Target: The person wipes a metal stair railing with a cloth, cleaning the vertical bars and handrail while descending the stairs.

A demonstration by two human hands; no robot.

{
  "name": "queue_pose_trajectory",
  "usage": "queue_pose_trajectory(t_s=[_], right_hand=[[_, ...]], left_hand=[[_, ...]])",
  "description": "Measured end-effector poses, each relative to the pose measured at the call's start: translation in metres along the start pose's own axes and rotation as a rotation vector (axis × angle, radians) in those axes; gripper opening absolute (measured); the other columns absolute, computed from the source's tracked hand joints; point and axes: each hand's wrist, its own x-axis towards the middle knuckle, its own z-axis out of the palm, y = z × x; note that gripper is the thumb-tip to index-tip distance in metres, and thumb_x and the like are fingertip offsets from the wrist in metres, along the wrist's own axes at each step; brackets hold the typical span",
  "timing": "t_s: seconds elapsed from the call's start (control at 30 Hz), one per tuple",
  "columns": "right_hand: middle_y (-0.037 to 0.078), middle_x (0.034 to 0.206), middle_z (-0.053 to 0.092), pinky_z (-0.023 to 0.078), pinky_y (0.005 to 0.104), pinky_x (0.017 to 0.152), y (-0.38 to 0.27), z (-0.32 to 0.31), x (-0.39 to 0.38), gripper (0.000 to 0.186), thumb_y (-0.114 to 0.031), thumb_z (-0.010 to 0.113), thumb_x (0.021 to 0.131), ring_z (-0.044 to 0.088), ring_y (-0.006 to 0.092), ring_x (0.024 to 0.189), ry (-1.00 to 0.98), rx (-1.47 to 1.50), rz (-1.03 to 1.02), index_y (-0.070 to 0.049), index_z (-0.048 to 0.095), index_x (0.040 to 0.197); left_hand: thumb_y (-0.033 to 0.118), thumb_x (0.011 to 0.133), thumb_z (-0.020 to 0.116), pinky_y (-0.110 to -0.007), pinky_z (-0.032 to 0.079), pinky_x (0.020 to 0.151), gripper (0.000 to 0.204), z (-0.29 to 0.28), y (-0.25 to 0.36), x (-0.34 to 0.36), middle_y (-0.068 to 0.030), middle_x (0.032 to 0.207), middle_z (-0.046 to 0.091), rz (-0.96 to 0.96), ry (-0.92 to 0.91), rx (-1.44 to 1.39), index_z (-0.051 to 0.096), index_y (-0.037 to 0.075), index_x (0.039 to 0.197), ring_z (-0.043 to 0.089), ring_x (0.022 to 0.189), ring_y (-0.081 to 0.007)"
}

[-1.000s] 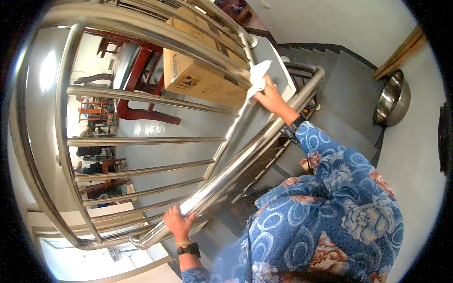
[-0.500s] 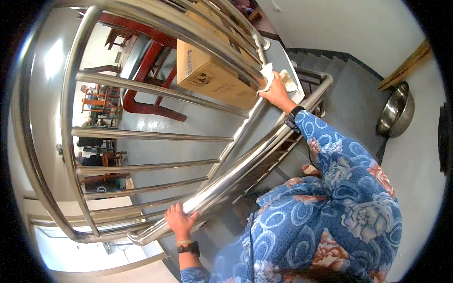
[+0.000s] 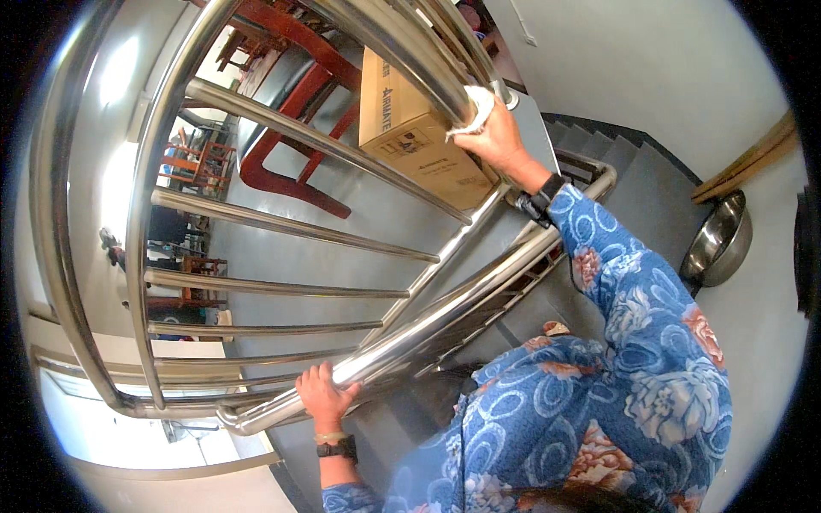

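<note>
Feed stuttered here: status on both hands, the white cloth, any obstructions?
Right hand holding white cloth against thick metal post. Left hand on handrail. Cardboard box beyond bars; no obstruction visible at cloth.

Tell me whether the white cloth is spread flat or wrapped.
Wrapped, not flat: the cloth curves around the metal tube, gripped by the right hand. Whether it circles fully, I cannot tell.

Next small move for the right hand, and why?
Probably slide the white cloth along the thick metal bar, toward the picture's upper left: the right hand holds it around the bar, bare metal stretches that way, and the left hand rests on the handrail, perhaps giving support.
</note>
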Motion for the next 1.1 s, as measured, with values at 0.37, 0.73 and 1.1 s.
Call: queue_pose_trajectory(t_s=[0.37, 0.73, 1.1], right_hand=[[0.015, 0.107, 0.062, 0.048, 0.0379, 0.085, -0.017, 0.007, 0.028, 0.066, -0.035, 0.077, 0.059, 0.060, 0.0326, 0.098, 0.071, -0.069, 0.017, -0.007, 0.057, 0.115], [0.018, 0.106, 0.059, 0.046, 0.0396, 0.088, 0.088, -0.015, -0.100, 0.066, -0.027, 0.077, 0.064, 0.056, 0.0345, 0.101, -0.195, -0.336, 0.145, -0.004, 0.052, 0.120], [0.004, 0.111, 0.062, 0.043, 0.0271, 0.089, 0.021, -0.050, -0.020, 0.036, -0.018, 0.062, 0.088, 0.056, 0.0127, 0.102, -0.055, 0.301, 0.363, -0.001, 0.058, 0.119]], left_hand=[[0.043, 0.046, 0.078, -0.043, 0.039, 0.080, 0.065, -0.003, 0.004, 0.004, -0.0107, 0.084, 0.056, -0.009, -0.043, -0.032, 0.062, 0.006, 0.096, 0.052, 0.083, -0.0310], [0.057, 0.053, 0.071, -0.043, 0.038, 0.078, 0.066, -0.001, -0.006, 0.000, -0.0120, 0.084, 0.055, 0.037, 0.026, 0.004, 0.061, 0.006, 0.094, 0.051, 0.082, -0.0325], [0.045, 0.043, 0.081, -0.043, 0.039, 0.078, 0.055, 0.006, -0.005, -0.002, -0.0075, 0.076, 0.057, -0.015, 0.135, -0.094, 0.061, 0.010, 0.081, 0.054, 0.079, -0.0282]])
